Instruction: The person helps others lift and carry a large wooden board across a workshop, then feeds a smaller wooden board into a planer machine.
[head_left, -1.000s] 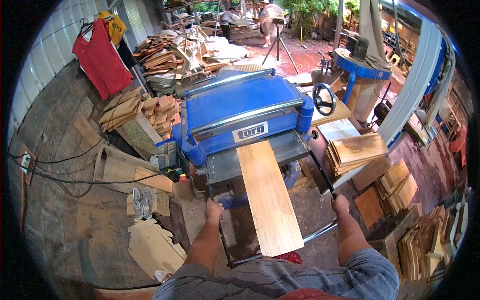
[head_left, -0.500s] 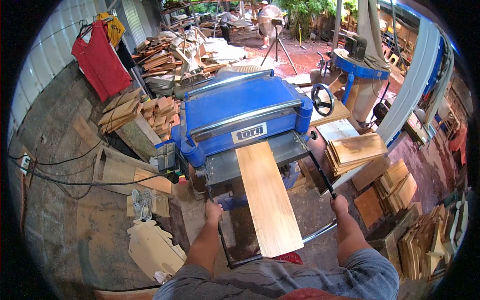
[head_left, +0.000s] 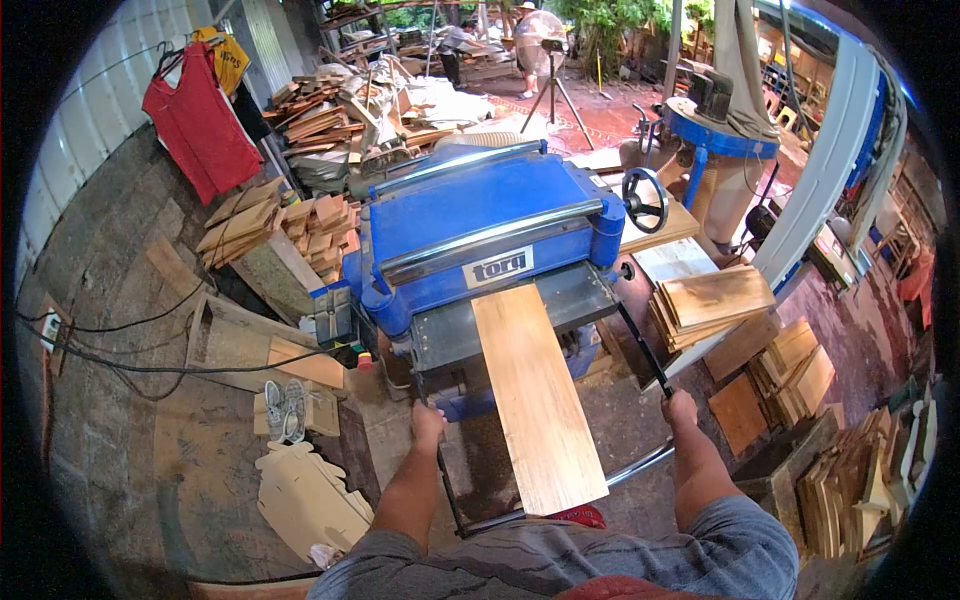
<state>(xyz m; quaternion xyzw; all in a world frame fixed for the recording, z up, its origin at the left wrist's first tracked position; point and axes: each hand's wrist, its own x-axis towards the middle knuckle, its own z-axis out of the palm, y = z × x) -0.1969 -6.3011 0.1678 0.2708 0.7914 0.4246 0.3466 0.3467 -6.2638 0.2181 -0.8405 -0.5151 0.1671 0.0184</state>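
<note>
A blue thickness planer (head_left: 480, 215) marked "torq" stands in front of me. One pale wooden board (head_left: 540, 400) lies lengthwise on its black feed table (head_left: 445, 335), far end at the machine's mouth and near end close to my body. My left hand (head_left: 428, 420) is closed round the black left rail (head_left: 446, 482) of the table extension. On the other side, my right hand (head_left: 680, 408) grips the black right rail (head_left: 640, 345). Neither hand touches the board. A shiny roller (head_left: 640, 462) crosses between the rails near me, partly covered by the board.
Stacked boards (head_left: 715, 297) sit right of the planer, with more wood pieces (head_left: 865, 490) at lower right. A power cable (head_left: 200, 367) runs to the planer's left side. Shoes (head_left: 285, 408) rest on the left. Behind stand a fan (head_left: 541, 45) and people.
My hands, the board and the planer show no visible movement. In the background, one person appears bent lower than before.
</note>
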